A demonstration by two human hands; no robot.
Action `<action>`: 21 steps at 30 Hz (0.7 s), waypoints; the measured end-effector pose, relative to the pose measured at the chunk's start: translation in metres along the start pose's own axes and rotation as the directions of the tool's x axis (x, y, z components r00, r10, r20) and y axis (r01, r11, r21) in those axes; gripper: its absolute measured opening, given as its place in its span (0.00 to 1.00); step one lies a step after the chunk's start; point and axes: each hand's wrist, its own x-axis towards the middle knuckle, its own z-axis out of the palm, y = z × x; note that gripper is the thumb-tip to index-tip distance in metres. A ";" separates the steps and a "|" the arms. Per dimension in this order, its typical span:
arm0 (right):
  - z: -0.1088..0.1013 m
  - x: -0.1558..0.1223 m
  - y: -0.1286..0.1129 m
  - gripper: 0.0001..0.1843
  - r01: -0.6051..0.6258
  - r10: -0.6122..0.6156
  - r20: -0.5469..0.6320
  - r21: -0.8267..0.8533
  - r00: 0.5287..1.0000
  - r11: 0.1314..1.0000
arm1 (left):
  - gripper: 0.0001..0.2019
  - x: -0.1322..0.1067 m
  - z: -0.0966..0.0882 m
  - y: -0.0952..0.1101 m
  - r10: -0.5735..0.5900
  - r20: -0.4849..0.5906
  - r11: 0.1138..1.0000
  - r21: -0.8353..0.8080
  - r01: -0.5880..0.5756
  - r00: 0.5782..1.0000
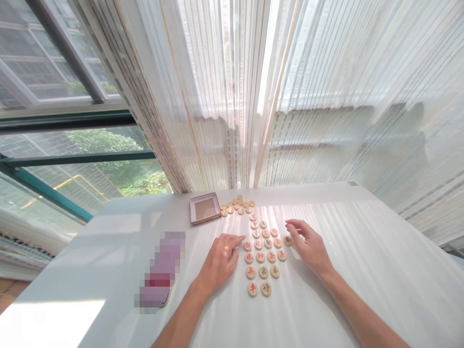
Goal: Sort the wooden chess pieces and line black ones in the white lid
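Round wooden Chinese chess pieces (268, 243) lie face up in several short rows, with red or black characters. My left hand (220, 258) rests just left of them, holding nothing. Its index finger reaches to the edge of a red-marked piece (248, 246); I cannot tell whether they touch. On the other side, my right hand (308, 245) has its fingers apart and slightly bent. Close by its thumb lies a black-marked piece (287, 240), at the right end of a row.
More chess pieces (237, 207) sit loosely grouped at the back of the white table (362, 270). Beside them is an open shallow box (205, 209). A blurred-out purple object (165, 266) lies at left. Striped curtains (232, 96) hang behind the table, next to a window (72, 145).
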 end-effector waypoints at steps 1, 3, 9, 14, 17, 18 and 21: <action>0.000 0.002 -0.003 0.16 0.036 -0.036 0.015 -0.019 0.999 0.999 | 0.25 0.000 0.000 -0.001 -0.006 -0.021 1.000 -0.019 0.005 1.000; 0.003 0.009 -0.009 0.17 0.168 -0.160 0.093 -0.085 0.983 0.982 | 0.22 0.001 0.002 -0.003 -0.016 -0.064 0.999 -0.052 0.013 0.998; 0.032 0.076 -0.021 0.22 0.545 -0.441 0.390 -0.213 0.808 0.811 | 0.15 0.002 0.004 -0.005 -0.039 -0.116 0.997 -0.076 0.030 0.993; 0.061 0.130 -0.007 0.28 0.610 -0.434 0.508 -0.252 0.744 0.751 | 0.15 0.001 0.005 -0.002 -0.045 -0.135 0.996 -0.078 0.035 0.990; 0.062 0.140 0.005 0.28 0.636 -0.427 0.549 -0.271 0.719 0.722 | 0.15 0.001 0.005 -0.002 -0.042 -0.157 0.996 -0.088 0.028 0.987; 0.060 0.140 0.008 0.28 0.643 -0.427 0.555 -0.277 0.714 0.714 | 0.15 0.001 0.006 -0.003 -0.039 -0.160 0.996 -0.087 0.026 0.986; 0.055 0.138 0.013 0.30 0.660 -0.439 0.557 -0.286 0.705 0.695 | 0.14 0.001 0.006 -0.003 -0.038 -0.158 0.997 -0.072 0.027 0.987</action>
